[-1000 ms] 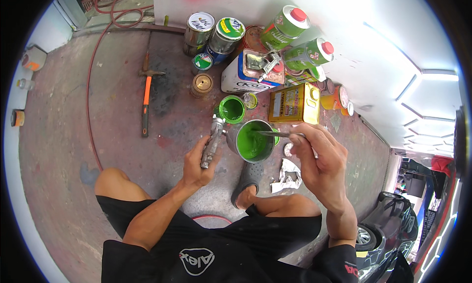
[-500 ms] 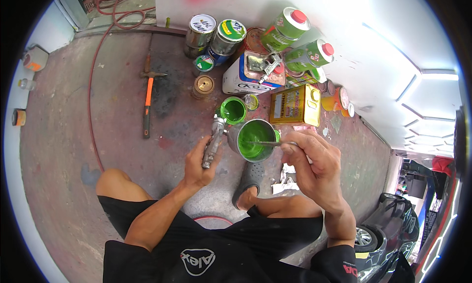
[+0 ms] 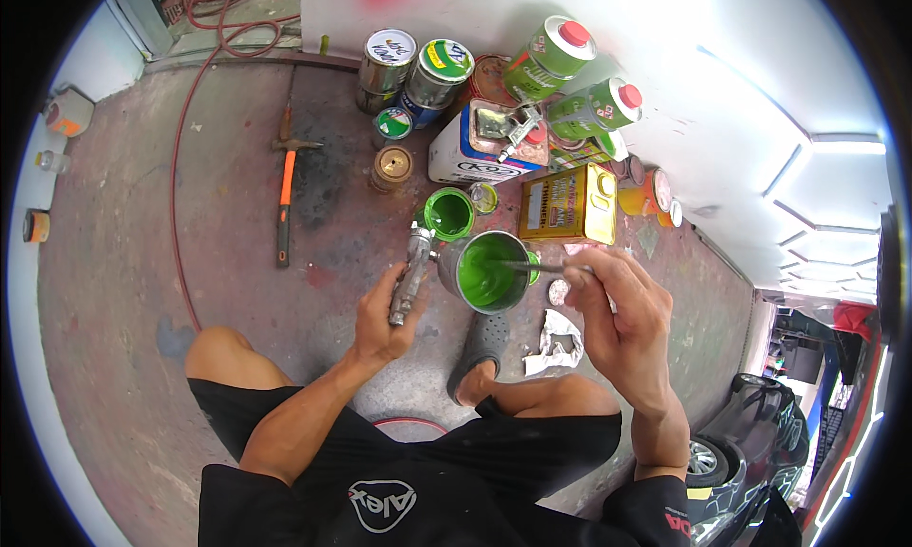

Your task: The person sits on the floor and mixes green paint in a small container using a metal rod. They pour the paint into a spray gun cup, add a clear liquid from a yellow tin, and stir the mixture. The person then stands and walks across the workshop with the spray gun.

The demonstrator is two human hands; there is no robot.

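Note:
My left hand [image 3: 383,316] is wrapped round a metal spray gun [image 3: 410,276]. Its grey cup [image 3: 452,262] opens toward me, with bright green paint [image 3: 484,273] inside. Closed in a pinch, my right hand [image 3: 622,309] holds a thin stirring stick [image 3: 541,267], whose far end dips into the paint. Just beyond the cup, an open can of green paint [image 3: 449,214] stands on the floor. A small lidded tin [image 3: 484,198] sits beside it.
Paint cans [image 3: 388,67], green solvent tins [image 3: 551,57], a white canister [image 3: 475,148] carrying another spray gun [image 3: 521,131], and a yellow tin [image 3: 570,205] stand by the wall. A hammer [image 3: 286,195] and red hose [image 3: 176,167] lie left; crumpled paper [image 3: 554,347] lies right.
My right hand has shifted a little to the right, drawing the stirring stick with it across the cup. My left hand and the spray gun have barely moved.

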